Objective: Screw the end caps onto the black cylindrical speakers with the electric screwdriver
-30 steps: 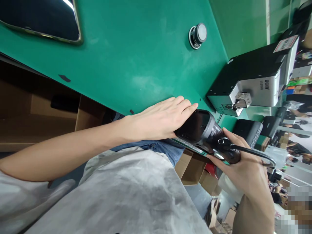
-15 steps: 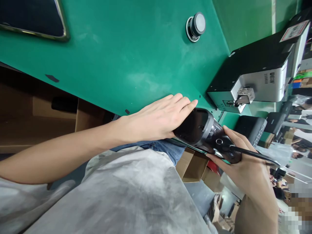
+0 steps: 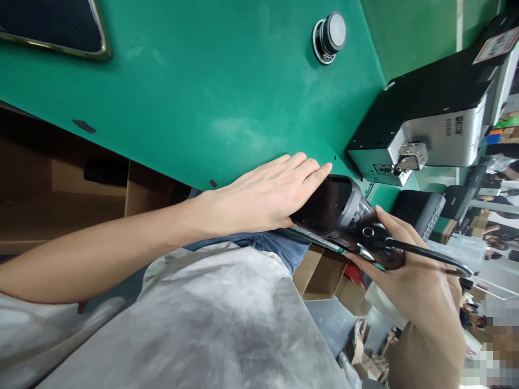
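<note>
A glossy black device [image 3: 332, 206] with a grey collar, a ring-shaped mark and a small mesh patch lies at the front edge of the green table. My left hand [image 3: 279, 192] is palm down over its wide end, fingers closed together against it; the fingertips' undersides are hidden. Round the narrow end, my right hand [image 3: 413, 259] grips with the thumb on the near side and fingers on the far side. A black cord [image 3: 430, 254] curves out over the right hand from that end.
Farther back on the green tabletop [image 3: 211, 81] stands a small round metal part resembling a speaker driver [image 3: 329, 38]. A phone [image 3: 52, 27] lies at the upper left. To the right is a black and silver metal box [image 3: 430, 113]. Cardboard boxes [image 3: 89, 216] sit below the table edge.
Both hands and the device have shifted very slightly right in view. The cord's far end now bends in a lower curve. Both hands keep their hold.
</note>
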The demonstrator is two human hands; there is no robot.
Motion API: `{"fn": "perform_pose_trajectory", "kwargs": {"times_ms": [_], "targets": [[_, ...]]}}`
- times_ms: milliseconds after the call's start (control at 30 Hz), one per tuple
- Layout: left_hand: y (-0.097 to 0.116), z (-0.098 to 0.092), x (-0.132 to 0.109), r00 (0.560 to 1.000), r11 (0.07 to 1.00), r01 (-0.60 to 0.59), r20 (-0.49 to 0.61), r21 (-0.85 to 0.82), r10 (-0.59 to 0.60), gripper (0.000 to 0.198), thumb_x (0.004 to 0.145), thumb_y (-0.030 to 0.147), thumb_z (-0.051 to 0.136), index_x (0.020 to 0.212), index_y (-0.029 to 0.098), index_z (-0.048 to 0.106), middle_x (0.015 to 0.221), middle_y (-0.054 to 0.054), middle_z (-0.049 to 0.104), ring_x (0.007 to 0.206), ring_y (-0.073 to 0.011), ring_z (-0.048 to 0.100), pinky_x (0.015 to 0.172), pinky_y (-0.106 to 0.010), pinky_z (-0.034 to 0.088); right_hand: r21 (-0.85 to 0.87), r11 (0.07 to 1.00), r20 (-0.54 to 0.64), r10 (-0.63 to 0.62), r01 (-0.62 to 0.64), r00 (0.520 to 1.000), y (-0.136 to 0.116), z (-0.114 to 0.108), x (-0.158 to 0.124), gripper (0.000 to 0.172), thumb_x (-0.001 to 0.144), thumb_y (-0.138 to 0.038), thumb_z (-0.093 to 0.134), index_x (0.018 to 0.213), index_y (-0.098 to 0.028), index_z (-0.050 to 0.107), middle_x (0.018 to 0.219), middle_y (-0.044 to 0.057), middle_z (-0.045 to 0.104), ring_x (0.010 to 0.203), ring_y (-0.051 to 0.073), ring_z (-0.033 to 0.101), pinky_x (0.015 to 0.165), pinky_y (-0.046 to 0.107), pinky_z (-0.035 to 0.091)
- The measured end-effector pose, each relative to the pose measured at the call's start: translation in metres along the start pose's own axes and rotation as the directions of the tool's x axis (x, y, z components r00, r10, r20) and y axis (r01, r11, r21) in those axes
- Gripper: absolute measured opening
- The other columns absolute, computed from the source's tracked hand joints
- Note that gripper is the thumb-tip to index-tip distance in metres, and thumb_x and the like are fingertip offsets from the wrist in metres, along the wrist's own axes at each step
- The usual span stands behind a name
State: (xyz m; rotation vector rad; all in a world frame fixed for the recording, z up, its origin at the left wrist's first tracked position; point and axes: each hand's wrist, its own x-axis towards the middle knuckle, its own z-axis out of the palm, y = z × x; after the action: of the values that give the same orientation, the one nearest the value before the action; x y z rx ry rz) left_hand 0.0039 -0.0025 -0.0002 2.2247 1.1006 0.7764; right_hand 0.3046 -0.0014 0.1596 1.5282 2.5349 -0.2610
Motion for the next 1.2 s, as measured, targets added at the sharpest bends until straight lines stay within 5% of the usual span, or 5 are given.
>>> {"fn": "perform_pose_trajectory", "kwargs": {"times_ms": [767,867,1000,1100,1200], "targets": [[-0.001,-0.013,0.001,0.996,0.999,0.015,0.085,-0.05,-0.011,0.105,0.097,0.036,0.08,0.178,0.011,0.017,0.162,-0.027,0.054,0.149,-0.0435,0.054,0.123,-0.056,0.044,0.008,0.999,-0.007,-0.047,0.048,0.999,-0.002,0.015,-0.002,0.085,0.102,-0.042,0.08,0.176,-0.03,0.042,0.17,0.015,0.059,0.147,0.039,0.069,0.122,0.06,0.062],[0.007,-0.025,0.001,0.979,0.987,0.104,0.19,-0.126,-0.079,0.129,0.09,0.064,0.085,0.181,0.013,0.01,0.172,-0.028,0.046,0.16,-0.0482,0.045,0.127,-0.059,0.043,-0.001,1.0,-0.03,-0.029,0.029,0.999,-0.006,0.023,-0.002,0.089,0.098,-0.035,0.084,0.176,-0.027,0.041,0.171,0.017,0.057,0.149,0.041,0.066,0.12,0.065,0.062],[0.029,-0.029,0.005,0.924,0.913,0.368,0.181,-0.178,-0.337,0.108,0.104,0.086,0.049,0.18,0.013,0.024,0.177,-0.027,0.045,0.167,-0.0484,0.039,0.133,-0.065,0.037,0.168,0.984,-0.041,0.066,-0.058,0.997,-0.006,0.021,-0.011,0.08,0.096,-0.039,0.086,0.169,-0.029,0.053,0.171,0.013,0.058,0.149,0.04,0.067,0.12,0.062,0.062],[0.041,-0.024,0.01,0.887,0.868,0.46,0.139,-0.19,-0.44,0.105,0.106,0.086,0.038,0.176,0.008,0.034,0.175,-0.028,0.049,0.165,-0.0469,0.044,0.133,-0.067,0.038,0.423,0.89,-0.226,0.286,-0.171,0.931,0.009,0.02,-0.032,0.058,0.097,-0.05,0.083,0.148,-0.026,0.072,0.154,0.012,0.072,0.139,0.036,0.073,0.118,0.055,0.062],[0.043,-0.025,0.017,0.86,0.84,0.51,0.12,-0.186,-0.496,0.109,0.103,0.089,0.036,0.174,0.007,0.04,0.175,-0.027,0.05,0.162,-0.0463,0.049,0.133,-0.067,0.04,0.656,0.67,-0.216,0.608,-0.348,0.764,0.033,0.032,-0.054,0.057,0.092,-0.062,0.083,0.131,-0.02,0.079,0.138,0.014,0.08,0.091,0.028,0.081,0.084,0.045,0.07]]}}
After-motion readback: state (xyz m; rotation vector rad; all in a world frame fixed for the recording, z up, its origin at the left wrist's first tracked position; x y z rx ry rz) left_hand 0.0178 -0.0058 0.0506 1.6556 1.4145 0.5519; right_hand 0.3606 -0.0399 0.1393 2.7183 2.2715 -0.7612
